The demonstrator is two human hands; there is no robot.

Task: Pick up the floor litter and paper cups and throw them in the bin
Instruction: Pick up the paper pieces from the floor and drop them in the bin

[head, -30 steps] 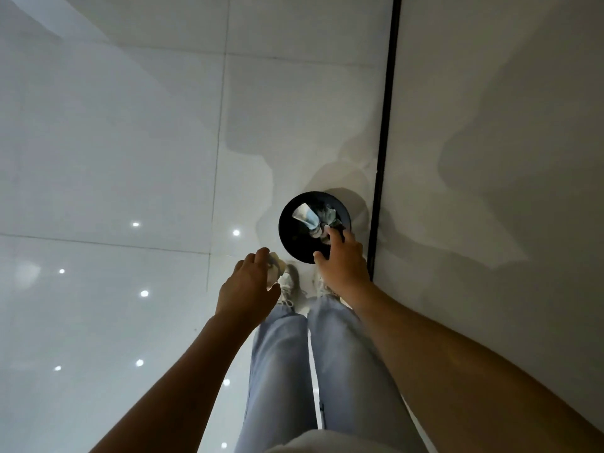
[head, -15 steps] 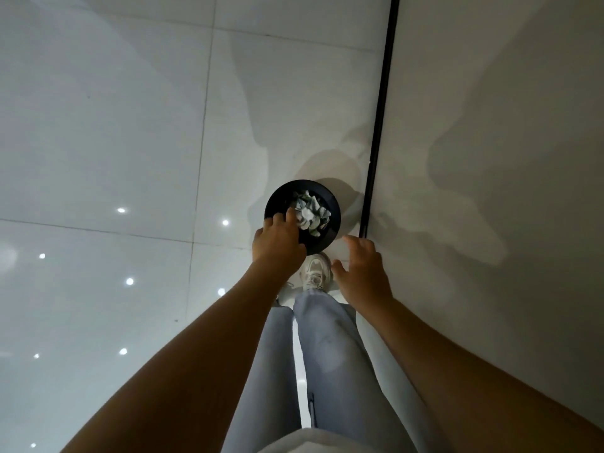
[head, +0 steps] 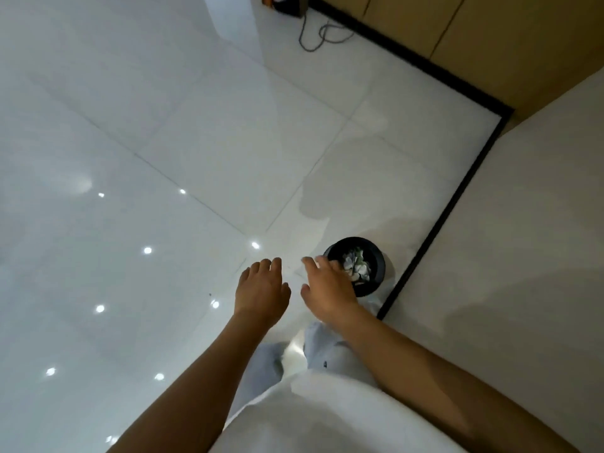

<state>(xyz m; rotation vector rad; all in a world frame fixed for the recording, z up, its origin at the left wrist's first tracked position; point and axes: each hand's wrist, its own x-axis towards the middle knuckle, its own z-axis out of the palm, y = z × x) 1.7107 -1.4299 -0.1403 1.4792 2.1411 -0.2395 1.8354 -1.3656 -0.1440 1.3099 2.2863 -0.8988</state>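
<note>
no readable txt or labels anywhere.

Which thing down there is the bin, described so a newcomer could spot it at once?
Follow the black baseboard strip along the foot of the beige wall down toward the person's feet. On the glossy white tile floor just left of it stands the bin, right beside the right hand. It is the only round black container, its mouth showing crumpled pale litter.
</note>
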